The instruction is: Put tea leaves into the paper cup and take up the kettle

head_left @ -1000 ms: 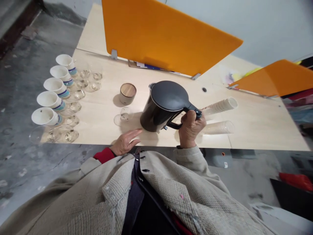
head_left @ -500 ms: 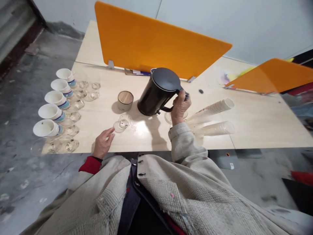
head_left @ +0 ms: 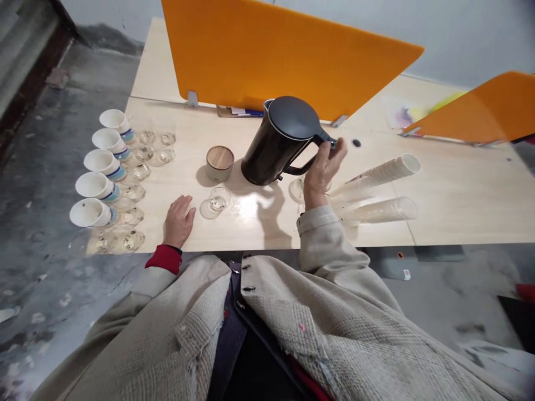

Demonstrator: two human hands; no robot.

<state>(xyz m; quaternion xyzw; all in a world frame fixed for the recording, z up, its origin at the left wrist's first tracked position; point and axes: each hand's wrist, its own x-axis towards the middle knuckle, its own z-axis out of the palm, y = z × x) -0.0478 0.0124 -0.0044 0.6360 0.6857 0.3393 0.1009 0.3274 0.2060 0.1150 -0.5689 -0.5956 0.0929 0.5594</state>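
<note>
A black electric kettle (head_left: 278, 142) stands on the light wooden table (head_left: 438, 195), close to the orange divider. My right hand (head_left: 321, 170) is loosely curled at its handle, fingers on the top of the grip. My left hand (head_left: 178, 218) lies flat on the table with fingers stretched out, holding nothing. Just right of it sits a small glass cup (head_left: 219, 197) on a clear saucer. A round tin with a wooden lid (head_left: 219, 162) stands left of the kettle.
Several white cups with blue bands (head_left: 99, 177) line the table's left edge, with several small glass cups (head_left: 137, 172) beside them. Two stacks of disposable cups (head_left: 378, 192) lie on their sides at right. Orange dividers (head_left: 288, 53) stand behind.
The kettle has gone from held low near the table's front edge to standing farther back by the divider. My left hand has drawn back left of the glass cup and flattened.
</note>
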